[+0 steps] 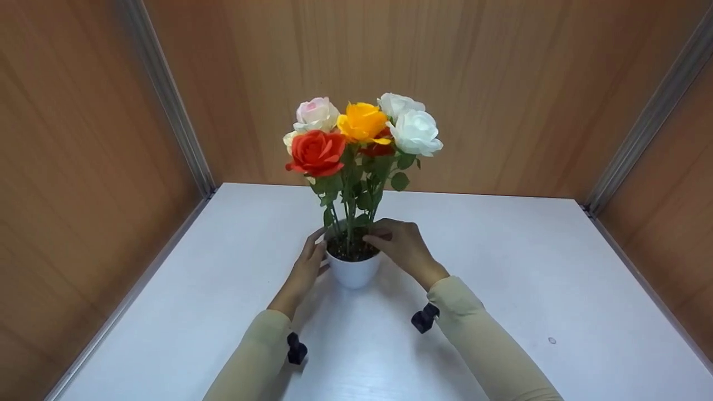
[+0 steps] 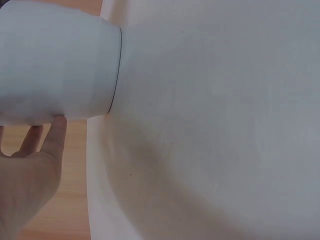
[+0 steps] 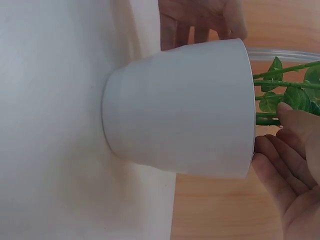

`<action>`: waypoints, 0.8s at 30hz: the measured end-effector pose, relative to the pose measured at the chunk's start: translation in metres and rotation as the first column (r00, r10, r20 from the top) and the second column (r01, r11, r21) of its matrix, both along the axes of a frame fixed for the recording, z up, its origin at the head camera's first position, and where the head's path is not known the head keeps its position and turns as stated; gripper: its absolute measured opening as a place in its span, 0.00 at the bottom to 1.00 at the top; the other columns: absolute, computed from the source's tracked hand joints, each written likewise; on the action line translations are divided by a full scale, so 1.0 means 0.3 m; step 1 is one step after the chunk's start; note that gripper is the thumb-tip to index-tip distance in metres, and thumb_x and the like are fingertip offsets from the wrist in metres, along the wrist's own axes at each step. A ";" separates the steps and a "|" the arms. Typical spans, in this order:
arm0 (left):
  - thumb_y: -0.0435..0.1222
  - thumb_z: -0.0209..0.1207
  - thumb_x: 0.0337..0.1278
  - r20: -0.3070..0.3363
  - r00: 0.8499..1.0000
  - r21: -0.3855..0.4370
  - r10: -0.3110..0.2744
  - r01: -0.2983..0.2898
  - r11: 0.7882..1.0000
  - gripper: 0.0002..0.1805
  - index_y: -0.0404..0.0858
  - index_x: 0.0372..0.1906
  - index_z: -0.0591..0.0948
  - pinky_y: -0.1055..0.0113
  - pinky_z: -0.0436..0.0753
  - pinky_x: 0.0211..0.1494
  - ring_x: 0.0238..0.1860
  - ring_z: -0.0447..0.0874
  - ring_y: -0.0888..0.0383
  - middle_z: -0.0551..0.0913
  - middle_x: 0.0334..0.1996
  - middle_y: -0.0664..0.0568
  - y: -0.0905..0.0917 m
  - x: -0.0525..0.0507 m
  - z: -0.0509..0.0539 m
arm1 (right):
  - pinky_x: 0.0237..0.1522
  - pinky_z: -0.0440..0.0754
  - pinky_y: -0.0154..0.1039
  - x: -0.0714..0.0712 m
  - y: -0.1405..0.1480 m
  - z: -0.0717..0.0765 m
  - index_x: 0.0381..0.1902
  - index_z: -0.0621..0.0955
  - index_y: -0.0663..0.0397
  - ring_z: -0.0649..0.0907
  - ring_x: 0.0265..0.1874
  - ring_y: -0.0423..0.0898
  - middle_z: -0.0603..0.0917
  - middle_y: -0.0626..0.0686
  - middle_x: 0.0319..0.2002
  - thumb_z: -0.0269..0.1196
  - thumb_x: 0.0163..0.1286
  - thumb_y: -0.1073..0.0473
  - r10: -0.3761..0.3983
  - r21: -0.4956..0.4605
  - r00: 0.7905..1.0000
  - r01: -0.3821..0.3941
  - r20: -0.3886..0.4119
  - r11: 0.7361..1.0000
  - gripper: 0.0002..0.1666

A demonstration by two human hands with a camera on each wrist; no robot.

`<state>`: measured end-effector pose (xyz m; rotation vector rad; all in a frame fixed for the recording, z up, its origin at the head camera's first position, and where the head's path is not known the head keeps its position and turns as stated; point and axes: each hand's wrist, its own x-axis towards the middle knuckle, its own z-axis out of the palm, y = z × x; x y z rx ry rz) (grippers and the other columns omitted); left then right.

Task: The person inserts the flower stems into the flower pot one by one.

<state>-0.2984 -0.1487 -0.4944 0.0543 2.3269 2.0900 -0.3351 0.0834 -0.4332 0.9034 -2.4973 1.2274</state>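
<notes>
A white flower pot [image 1: 354,273] stands upright on the table, filled with dark soil [image 1: 352,249]. Several roses rise from it, among them a red rose [image 1: 317,152], an orange-yellow rose [image 1: 363,122], a pale pink rose [image 1: 316,113] and white roses [image 1: 415,132]. My left hand [image 1: 305,266] rests against the pot's left side, its fingertips [image 2: 59,122] touching the wall with fingers fairly straight. At the right rim my right hand [image 1: 405,248] pinches a green stem [image 3: 267,121] low down, just above the soil. Its thumb partly hides where the stem is gripped.
The white table [image 1: 490,267] extends on both sides of the pot. Wood-grain panels [image 1: 501,94] close off the back and sides, with metal posts [image 1: 172,94] at the corners. A small round mark or clear disc [image 1: 552,340] lies at the right front.
</notes>
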 end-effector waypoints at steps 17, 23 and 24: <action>0.56 0.37 0.79 -0.001 1.000 -0.025 0.020 -0.020 0.999 0.28 0.58 0.78 0.57 0.49 0.70 0.71 0.72 0.63 0.41 0.61 0.76 0.46 -0.005 -0.010 -0.005 | 0.42 0.88 0.41 0.006 0.171 -0.036 0.49 0.86 0.55 0.87 0.38 0.44 0.88 0.47 0.39 0.69 0.69 0.53 -0.087 0.047 0.994 0.084 0.062 0.995 0.15; 0.58 0.38 0.78 -0.010 0.999 -0.086 0.039 -0.040 0.995 0.29 0.58 0.77 0.59 0.49 0.71 0.70 0.72 0.65 0.43 0.62 0.76 0.47 -0.026 -0.003 -0.003 | 0.47 0.86 0.45 0.004 0.288 -0.080 0.52 0.85 0.54 0.87 0.42 0.46 0.88 0.49 0.44 0.65 0.72 0.51 -0.136 0.060 0.989 0.133 0.051 0.989 0.16; 0.58 0.38 0.78 -0.012 0.999 -0.105 0.045 -0.046 0.993 0.29 0.57 0.77 0.60 0.49 0.71 0.70 0.72 0.65 0.44 0.63 0.75 0.47 -0.032 -0.002 -0.003 | 0.49 0.86 0.46 0.005 0.309 -0.086 0.52 0.85 0.54 0.87 0.44 0.47 0.88 0.50 0.46 0.65 0.73 0.51 -0.144 0.067 0.989 0.141 0.042 0.988 0.17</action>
